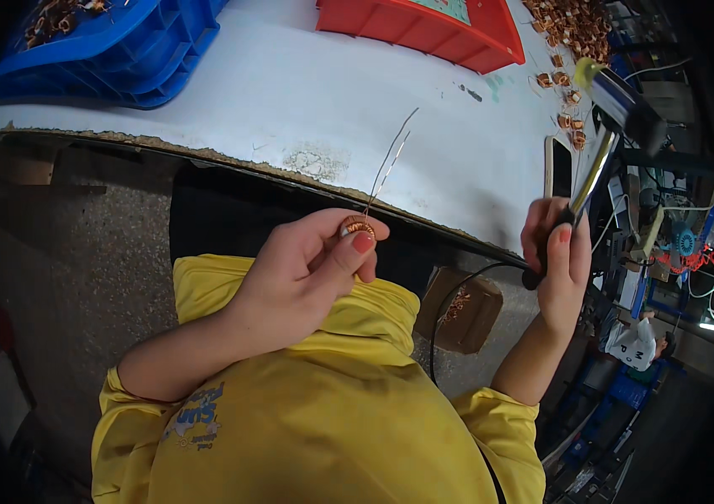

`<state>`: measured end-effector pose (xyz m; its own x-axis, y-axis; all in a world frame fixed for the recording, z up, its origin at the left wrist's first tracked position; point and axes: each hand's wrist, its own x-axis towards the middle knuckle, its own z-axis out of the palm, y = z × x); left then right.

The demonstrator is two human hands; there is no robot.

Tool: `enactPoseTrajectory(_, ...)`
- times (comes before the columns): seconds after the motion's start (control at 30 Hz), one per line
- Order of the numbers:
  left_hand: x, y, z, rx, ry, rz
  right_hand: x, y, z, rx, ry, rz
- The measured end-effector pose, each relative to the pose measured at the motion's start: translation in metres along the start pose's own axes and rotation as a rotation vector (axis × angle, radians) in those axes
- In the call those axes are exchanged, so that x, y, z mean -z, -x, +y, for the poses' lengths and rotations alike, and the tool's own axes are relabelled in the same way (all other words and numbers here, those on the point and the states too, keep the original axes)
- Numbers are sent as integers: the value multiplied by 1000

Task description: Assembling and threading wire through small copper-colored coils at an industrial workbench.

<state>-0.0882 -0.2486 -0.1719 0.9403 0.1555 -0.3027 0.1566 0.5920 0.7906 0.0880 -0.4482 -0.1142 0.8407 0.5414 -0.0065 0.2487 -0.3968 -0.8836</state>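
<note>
Between the thumb and fingers of my left hand (307,260) is a small ring coil (358,226) wound with copper wire. Two long thin wire leads (385,166) rise from it past the table edge. My right hand (557,252) is wrapped round the black grip of a hammer (599,168) with a shiny metal handle. The hammer's head points up and away, with one yellow face and one dark face. It is held apart from the coil, out to the right. My left fingers partly hide the coil.
A white table (273,76) with a chipped front edge carries a blue bin (122,63), a red tray (433,38) and a pile of copper coils (571,25). A phone-like slab (557,168) lies near my right hand. Below is a cardboard box (466,323) holding copper bits, beside a black cable (434,336).
</note>
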Motion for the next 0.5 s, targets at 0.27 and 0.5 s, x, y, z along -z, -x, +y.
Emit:
enactPoseTrajectory(0.27, 6, -12, -3, 245, 550, -84, 0, 26, -12, -98, -78, -357)
enactPoseTrajectory(0.5, 18, -19, -29, 184, 744, -126, -7, 23, -12, 88, 417, -524)
